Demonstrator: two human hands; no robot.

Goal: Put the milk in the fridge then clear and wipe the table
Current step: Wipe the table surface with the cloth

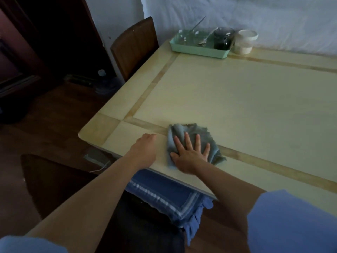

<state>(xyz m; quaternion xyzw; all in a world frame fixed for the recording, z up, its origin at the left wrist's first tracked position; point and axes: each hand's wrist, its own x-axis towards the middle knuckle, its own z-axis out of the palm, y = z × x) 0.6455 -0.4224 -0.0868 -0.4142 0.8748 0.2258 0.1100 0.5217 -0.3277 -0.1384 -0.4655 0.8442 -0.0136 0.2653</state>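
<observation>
A crumpled blue-grey cloth (182, 132) lies on the pale yellow table (237, 99), close to its near left corner. My right hand (189, 156) presses flat on the cloth with the fingers spread. My left hand (144, 150) rests on the bare tabletop just left of the cloth, fingers curled down, holding nothing. No milk is in view.
A mint green tray (198, 50) with glassware, a spoon and a dark jar (223, 39) stands at the table's far edge, a white lidded tub (245, 42) beside it. A wooden chair (135, 46) stands at the far left side. A blue cushion (164, 196) sits below the near edge.
</observation>
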